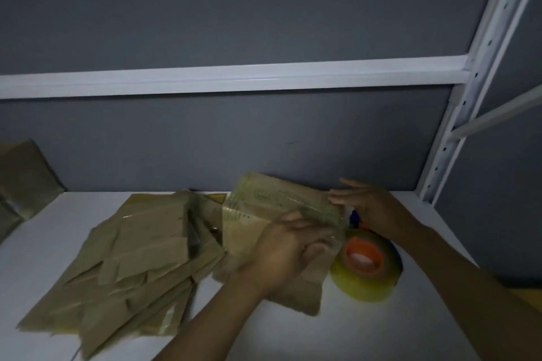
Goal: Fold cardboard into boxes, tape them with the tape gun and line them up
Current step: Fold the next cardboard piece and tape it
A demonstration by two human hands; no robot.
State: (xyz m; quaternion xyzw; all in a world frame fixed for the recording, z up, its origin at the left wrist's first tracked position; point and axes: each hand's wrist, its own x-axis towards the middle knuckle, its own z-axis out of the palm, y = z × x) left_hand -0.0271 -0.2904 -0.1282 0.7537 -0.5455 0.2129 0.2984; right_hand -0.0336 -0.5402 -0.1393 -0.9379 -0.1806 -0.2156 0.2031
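Head view: fingers (315, 239) of the left hand (281, 252) curl against the front of a small brown cardboard box wrapped in clear tape (264, 214), apparently pressing tape down; the right hand (368, 208) hovers beside its far corner, fingers spread; just beside it lies the yellowish tape roll on an orange-cored tape gun (366, 264); a heap of flat brown cardboard blanks (140, 258) waits on the white counter (381, 328), so most folding seems left.

Brown cardboard box (264, 214), yellowish tape roll (366, 269) with orange core, white table (73, 214)
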